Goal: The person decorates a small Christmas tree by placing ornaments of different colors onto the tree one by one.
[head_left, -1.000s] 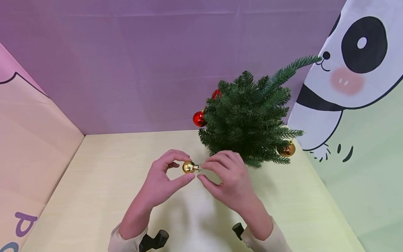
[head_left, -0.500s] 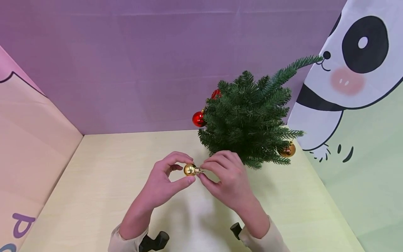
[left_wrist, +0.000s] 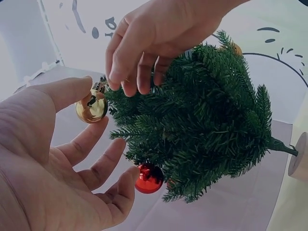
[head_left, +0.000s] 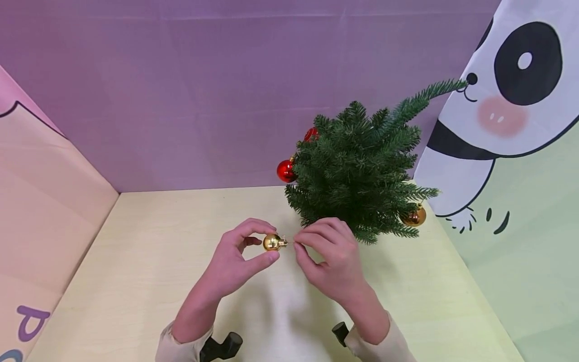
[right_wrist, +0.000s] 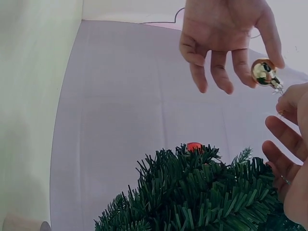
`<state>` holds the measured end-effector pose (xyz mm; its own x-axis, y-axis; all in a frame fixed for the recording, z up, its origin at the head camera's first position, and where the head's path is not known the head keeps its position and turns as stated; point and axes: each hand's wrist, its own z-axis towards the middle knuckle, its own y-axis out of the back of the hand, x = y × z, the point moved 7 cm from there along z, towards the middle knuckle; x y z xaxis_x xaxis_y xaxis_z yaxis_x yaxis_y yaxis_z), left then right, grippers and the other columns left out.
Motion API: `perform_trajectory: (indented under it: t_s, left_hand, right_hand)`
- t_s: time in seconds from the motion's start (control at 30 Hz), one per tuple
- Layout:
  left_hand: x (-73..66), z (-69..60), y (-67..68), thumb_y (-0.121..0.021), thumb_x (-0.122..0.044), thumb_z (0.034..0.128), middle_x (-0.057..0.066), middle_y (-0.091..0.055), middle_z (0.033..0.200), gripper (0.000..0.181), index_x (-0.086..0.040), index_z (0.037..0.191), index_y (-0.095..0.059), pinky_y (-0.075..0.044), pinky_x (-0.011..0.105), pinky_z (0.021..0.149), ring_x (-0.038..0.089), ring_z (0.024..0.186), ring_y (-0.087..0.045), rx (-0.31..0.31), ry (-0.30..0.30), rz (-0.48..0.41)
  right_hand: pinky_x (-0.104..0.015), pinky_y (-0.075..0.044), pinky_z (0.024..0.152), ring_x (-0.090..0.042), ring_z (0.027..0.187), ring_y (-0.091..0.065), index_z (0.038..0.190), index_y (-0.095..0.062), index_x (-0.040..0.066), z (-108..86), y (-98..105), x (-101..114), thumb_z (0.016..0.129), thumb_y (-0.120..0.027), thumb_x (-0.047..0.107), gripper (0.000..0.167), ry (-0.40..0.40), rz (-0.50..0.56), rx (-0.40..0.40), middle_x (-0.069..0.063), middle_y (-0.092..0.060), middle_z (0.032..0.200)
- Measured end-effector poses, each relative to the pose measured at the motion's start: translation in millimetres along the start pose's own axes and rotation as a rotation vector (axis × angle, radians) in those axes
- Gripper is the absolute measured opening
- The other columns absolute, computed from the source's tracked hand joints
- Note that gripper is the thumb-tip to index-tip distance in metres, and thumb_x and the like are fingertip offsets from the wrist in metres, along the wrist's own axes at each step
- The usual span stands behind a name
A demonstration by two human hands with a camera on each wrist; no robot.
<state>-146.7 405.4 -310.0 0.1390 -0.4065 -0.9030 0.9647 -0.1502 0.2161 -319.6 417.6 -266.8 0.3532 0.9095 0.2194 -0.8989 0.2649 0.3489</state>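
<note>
A small gold Christmas ball (head_left: 272,242) with a gold cap hangs in the air above the table. My left hand (head_left: 239,261) pinches it between thumb and index finger, its other fingers spread loosely in the left wrist view. Just to the right, my right hand (head_left: 330,254) has thumb and index fingertips together on a thin hanging loop (right_wrist: 280,91) at the ball's cap. The loop is very fine, and its far end is hidden in the fingertips. Behind the right hand stands a small green Christmas tree (head_left: 353,171).
A shiny red ball (head_left: 286,171) and another red ball (head_left: 311,134) hang on the tree's left side. An orange-gold ball (head_left: 413,216) hangs at its right. Pale table (head_left: 149,261) surrounds the hands; a purple backdrop (head_left: 181,100) and a panda-printed wall (head_left: 502,130) enclose it.
The right fingertips came in to the ball's cap, then drew slightly away to the right, with thumb and index finger now closed together. The left hand keeps its hold on the ball, almost still.
</note>
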Motion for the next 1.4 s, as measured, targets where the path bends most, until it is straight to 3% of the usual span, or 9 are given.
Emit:
perform_trajectory:
  t_s: [0.17,0.4,0.6,0.8,1.03,1.2,1.4]
  left_hand:
    - [6.4,2.1,-0.1,-0.073,0.001,0.0829,0.005,-0.064,0.105,0.025,-0.006,0.106,-0.067,-0.048,0.037,0.084,0.018,0.101,-0.057,-0.005,0.023,-0.006]
    - [17.5,4.2,-3.9,-0.072,0.000,0.0844,0.004,-0.065,0.100,0.024,-0.004,0.107,-0.066,-0.048,0.038,0.084,0.017,0.098,-0.058,-0.003,0.048,-0.030]
    - [26.8,5.0,-8.6,-0.072,-0.003,0.0860,0.003,-0.065,0.101,0.021,-0.008,0.106,-0.066,-0.047,0.044,0.085,0.019,0.099,-0.058,0.004,0.092,-0.016]
    - [31.7,3.2,-14.0,-0.071,-0.012,0.0893,0.003,-0.062,0.114,0.026,-0.013,0.115,-0.064,-0.047,0.045,0.089,0.019,0.110,-0.054,-0.014,0.116,0.060]
    - [15.5,3.1,-19.4,-0.071,-0.010,0.0891,-0.001,-0.060,0.114,0.021,-0.016,0.109,-0.069,-0.044,0.041,0.086,0.018,0.111,-0.053,-0.073,-0.037,0.120]
    - [-0.7,6.7,-22.9,-0.074,-0.011,0.0864,-0.002,-0.059,0.115,0.016,-0.016,0.102,-0.073,-0.044,0.039,0.087,0.017,0.113,-0.050,-0.117,-0.144,0.215]
    - [-8.7,12.4,-25.2,-0.076,-0.010,0.0844,-0.002,-0.060,0.112,0.014,-0.014,0.098,-0.074,-0.045,0.042,0.088,0.019,0.111,-0.051,-0.146,-0.193,0.256]
  right_hand:
    - [-0.035,-0.047,0.071,-0.024,0.078,-0.061,0.085,-0.074,0.007,2.0,6,-2,0.088,-0.064,0.011,0.011,-0.008,0.042,-0.059,-0.003,-0.070,0.082]
    - [-0.034,-0.047,0.069,-0.024,0.075,-0.060,0.083,-0.074,0.007,2.7,10,-4,0.088,-0.062,0.010,0.013,-0.020,0.025,-0.099,-0.003,-0.069,0.079]
    - [-0.032,-0.048,0.072,-0.023,0.077,-0.060,0.082,-0.070,0.006,3.5,7,-7,0.084,-0.063,0.007,0.007,-0.026,0.039,-0.051,-0.003,-0.069,0.081]
    - [-0.032,-0.047,0.075,-0.022,0.079,-0.059,0.080,-0.068,0.008,4.8,3,-11,0.085,-0.063,0.010,0.008,-0.057,0.030,0.048,0.000,-0.068,0.080]
    - [-0.029,-0.046,0.075,-0.019,0.080,-0.058,0.081,-0.069,0.010,6.9,3,-15,0.079,-0.069,0.005,0.005,-0.096,0.041,0.139,0.002,-0.067,0.080]
    - [-0.029,-0.046,0.075,-0.017,0.082,-0.058,0.082,-0.071,0.011,10.8,4,-16,0.079,-0.071,0.006,0.006,-0.124,0.049,0.195,0.003,-0.067,0.080]
    - [-0.029,-0.047,0.075,-0.016,0.083,-0.059,0.082,-0.071,0.009,13.8,3,-16,0.083,-0.070,0.008,0.002,-0.145,0.029,0.265,0.004,-0.068,0.080]
